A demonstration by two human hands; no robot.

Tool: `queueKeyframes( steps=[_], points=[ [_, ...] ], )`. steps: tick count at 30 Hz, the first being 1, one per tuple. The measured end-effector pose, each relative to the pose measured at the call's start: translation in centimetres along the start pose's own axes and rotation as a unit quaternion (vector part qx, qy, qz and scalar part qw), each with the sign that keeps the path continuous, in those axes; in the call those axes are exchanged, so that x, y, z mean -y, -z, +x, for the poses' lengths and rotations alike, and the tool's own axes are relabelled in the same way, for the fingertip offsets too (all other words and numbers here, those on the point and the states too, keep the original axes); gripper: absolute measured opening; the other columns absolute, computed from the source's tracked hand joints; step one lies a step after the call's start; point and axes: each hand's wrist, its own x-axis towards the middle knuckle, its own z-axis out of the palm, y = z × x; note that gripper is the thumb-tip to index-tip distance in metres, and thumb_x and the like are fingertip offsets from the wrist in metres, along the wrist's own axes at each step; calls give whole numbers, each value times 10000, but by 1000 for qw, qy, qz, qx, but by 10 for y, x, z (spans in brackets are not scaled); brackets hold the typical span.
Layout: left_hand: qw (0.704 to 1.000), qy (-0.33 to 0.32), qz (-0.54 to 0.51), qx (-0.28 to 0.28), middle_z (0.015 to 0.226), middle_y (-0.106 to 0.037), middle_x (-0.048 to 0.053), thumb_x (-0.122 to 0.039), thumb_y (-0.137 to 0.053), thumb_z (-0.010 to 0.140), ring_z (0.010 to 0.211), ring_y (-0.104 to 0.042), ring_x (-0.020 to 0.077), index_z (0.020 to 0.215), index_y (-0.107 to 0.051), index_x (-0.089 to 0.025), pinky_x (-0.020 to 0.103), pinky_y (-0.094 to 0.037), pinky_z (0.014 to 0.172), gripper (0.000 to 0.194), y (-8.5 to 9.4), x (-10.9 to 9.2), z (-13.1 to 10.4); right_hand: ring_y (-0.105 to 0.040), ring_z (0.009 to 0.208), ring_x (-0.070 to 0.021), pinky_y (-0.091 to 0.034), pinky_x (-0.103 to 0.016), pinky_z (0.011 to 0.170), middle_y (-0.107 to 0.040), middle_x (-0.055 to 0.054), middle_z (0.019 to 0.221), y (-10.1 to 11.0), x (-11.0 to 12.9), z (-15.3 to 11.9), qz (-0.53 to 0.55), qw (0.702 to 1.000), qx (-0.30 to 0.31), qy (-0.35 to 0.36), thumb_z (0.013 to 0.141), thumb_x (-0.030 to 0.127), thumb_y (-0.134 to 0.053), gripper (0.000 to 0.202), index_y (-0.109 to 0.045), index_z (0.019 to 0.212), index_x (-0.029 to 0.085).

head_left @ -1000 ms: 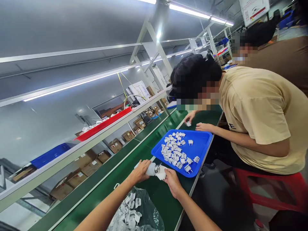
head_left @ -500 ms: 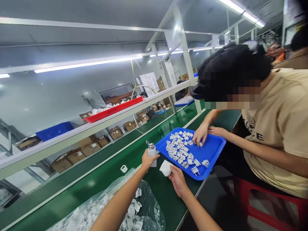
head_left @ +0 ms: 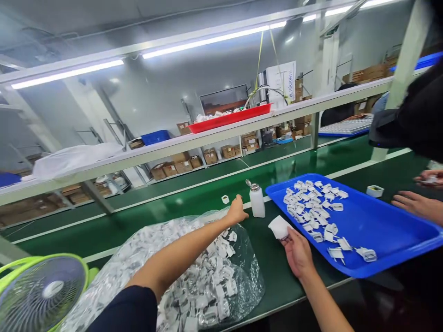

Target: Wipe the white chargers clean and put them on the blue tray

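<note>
My left hand [head_left: 236, 211] is empty, its thumb and fingers apart, just left of a white dispenser bottle [head_left: 257, 203]. The bottle stands upright on the green bench, its metal cap [head_left: 254, 186] flipped up. A folded white wipe [head_left: 278, 227] is held by my right hand [head_left: 298, 252] between thumb and fingers, over the bench in front of the blue tray [head_left: 391, 230]. White plug adapters [head_left: 311, 210] lie in that tray. Beneath my left forearm, a clear plastic bag [head_left: 254, 276] holds many white plastic parts [head_left: 204, 286].
A small white part [head_left: 225, 199] sits on the green belt beyond my left hand. At lower left stands a green fan [head_left: 44, 290]. A co-worker's hands [head_left: 417, 205] are at the right, near another white piece [head_left: 375, 191]. A red tray [head_left: 230, 121] rests on the shelf.
My left hand has let go of the bottle, which now stands on the bench. My right hand still holds the wipe. The view has swung left, and the co-worker's hands have left the tray.
</note>
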Motion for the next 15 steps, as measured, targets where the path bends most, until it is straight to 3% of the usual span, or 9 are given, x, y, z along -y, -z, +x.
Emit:
queueKeyframes(
  steps=[5,8,12,15],
  points=[
    [979,-56,138,138,1251,-658,90,-352,-650,952,1075,-661,240,1215,-638,-178,465,-567,916,316,26,18,-58,-692,972,-203,-588,-407,840,-697,-62,1127,-1,2,-3,-1,1000,10,-12,960,307,-669,223,-667,1121,153],
    [967,-82,168,173,1196,-680,79,-350,-651,952,1028,-674,224,1165,-658,-174,443,-575,894,276,30,21,-85,-696,956,-199,-589,-403,834,-704,-58,1101,-2,2,-4,-5,1000,13,-15,959,308,-670,211,-673,1098,149],
    [972,-105,164,131,1143,-694,72,-332,-652,952,998,-674,210,1088,-679,-179,419,-573,883,206,29,8,-105,-695,952,-198,-588,-402,832,-703,-57,1098,-2,2,-4,-9,1000,10,-9,963,320,-665,219,-671,1101,150],
    [982,-123,130,59,1085,-698,86,-178,-656,911,968,-672,208,983,-709,-179,380,-551,907,90,26,-13,-125,-695,953,-199,-587,-404,832,-700,-60,1111,-1,0,-3,-10,1000,10,0,967,346,-657,247,-665,1123,154]
  ],
)
